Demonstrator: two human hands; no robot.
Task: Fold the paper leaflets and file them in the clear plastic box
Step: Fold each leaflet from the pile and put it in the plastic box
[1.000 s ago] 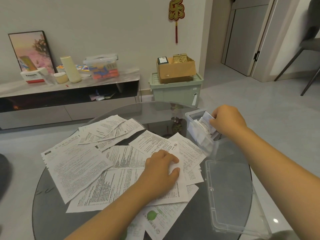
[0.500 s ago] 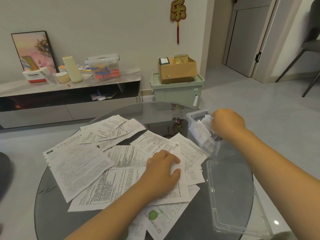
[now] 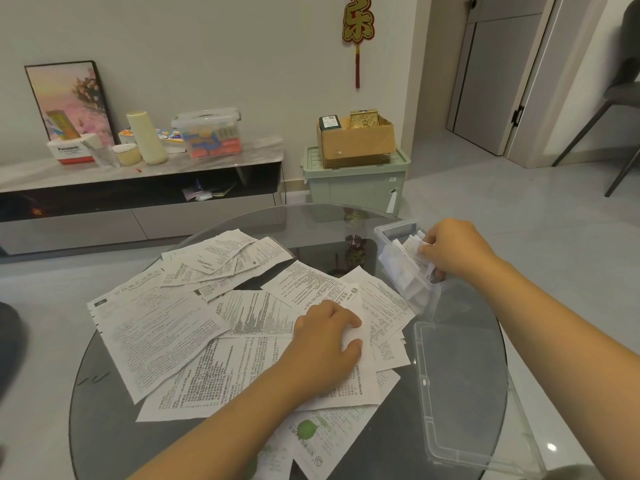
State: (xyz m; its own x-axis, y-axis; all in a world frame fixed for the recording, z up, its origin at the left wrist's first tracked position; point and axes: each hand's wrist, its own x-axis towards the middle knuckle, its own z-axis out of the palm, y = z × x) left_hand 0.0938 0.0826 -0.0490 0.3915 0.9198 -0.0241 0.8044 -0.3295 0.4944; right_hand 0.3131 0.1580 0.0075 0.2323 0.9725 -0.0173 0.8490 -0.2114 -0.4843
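White printed leaflets (image 3: 162, 327) lie spread and overlapping across your round dark glass table (image 3: 104, 410), covering most of its left and middle. Your left hand (image 3: 325, 344) rests on the right part of that heap, its fingers and thumb curled into a pinch on the edge of one sheet (image 3: 356, 332).

The clear plastic box (image 3: 391, 233) stands at the table's far right edge, just beyond the sheets, with folded leaflets (image 3: 405, 268) standing upright inside it. Your right hand (image 3: 457, 249) is at the box's open top, its fingers curled around the top of that folded bundle; the fingertips themselves are hidden behind the hand and paper.

The box's clear lid (image 3: 464, 393) lies flat on the table's near right side, just beside the loose sheets and overhanging the table's rim. A leaflet with a green leaf print (image 3: 318, 434) sticks out from under the pile near your left forearm.

Beyond the table, a low media console (image 3: 138, 202) runs along the wall, carrying a framed picture (image 3: 69, 98), a cream bottle (image 3: 147, 138) and a clear storage tub (image 3: 209, 133). A green storage bin (image 3: 353, 185) with a cardboard carton (image 3: 356, 142) on top stands right behind the table. A red ornament (image 3: 357, 32) hangs on the wall above.
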